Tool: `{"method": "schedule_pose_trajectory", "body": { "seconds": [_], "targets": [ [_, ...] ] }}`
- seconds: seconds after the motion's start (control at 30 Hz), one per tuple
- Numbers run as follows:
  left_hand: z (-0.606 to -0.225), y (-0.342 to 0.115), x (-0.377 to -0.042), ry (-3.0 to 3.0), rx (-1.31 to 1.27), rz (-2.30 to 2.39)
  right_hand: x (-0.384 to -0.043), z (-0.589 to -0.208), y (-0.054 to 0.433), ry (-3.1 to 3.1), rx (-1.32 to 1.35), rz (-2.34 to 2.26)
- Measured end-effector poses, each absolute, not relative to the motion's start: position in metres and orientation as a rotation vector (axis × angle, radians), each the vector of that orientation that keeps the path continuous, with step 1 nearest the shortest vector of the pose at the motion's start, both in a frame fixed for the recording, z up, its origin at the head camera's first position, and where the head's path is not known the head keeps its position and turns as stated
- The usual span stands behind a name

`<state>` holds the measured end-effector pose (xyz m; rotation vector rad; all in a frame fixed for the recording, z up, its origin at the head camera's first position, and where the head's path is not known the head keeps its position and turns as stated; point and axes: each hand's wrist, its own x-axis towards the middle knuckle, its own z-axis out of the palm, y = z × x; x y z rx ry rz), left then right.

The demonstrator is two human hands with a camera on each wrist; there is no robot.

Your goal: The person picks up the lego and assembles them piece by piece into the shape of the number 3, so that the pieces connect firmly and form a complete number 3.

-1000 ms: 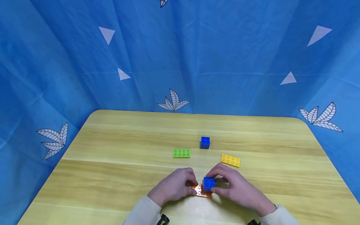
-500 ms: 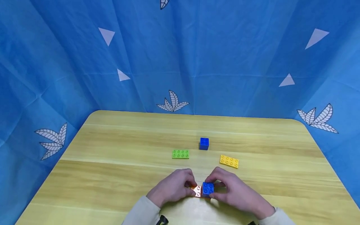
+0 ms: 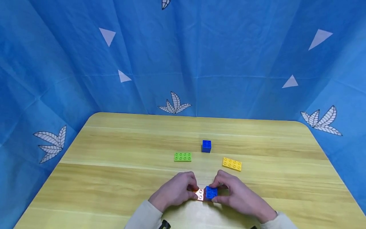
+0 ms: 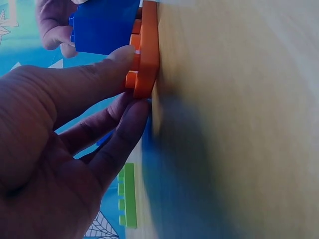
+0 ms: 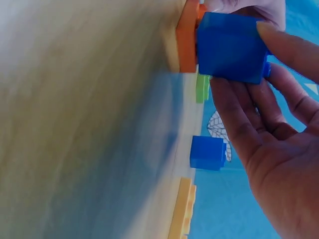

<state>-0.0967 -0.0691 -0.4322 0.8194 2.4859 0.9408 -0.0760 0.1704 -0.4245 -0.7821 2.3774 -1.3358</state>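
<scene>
My left hand pinches the left end of a flat orange building brick lying on the table. Thumb and fingers of my right hand hold a blue cube-shaped brick over the orange one's right end. In the left wrist view, the blue brick leans slightly against the studs of the orange brick. From the right wrist, the blue brick meets the orange brick studs-side; whether it is fully pressed down I cannot tell.
Beyond the hands on the wooden table lie a flat green brick, a second blue brick and a flat yellow brick. A blue patterned curtain surrounds the table's back and sides.
My right hand has lowered the blue brick onto the right end of the orange brick. The left hand keeps its pinch. Over the last half second little has moved.
</scene>
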Motion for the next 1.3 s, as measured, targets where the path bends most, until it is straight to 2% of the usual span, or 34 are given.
{"method": "schedule_pose_trajectory", "body": {
  "seconds": [1.3],
  "targets": [
    [-0.4338,-0.0672,-0.1007,2.422,0.763,1.009,-0.0751,-0.4267,0.1647,2.499,-0.832,-1.135]
  ]
}}
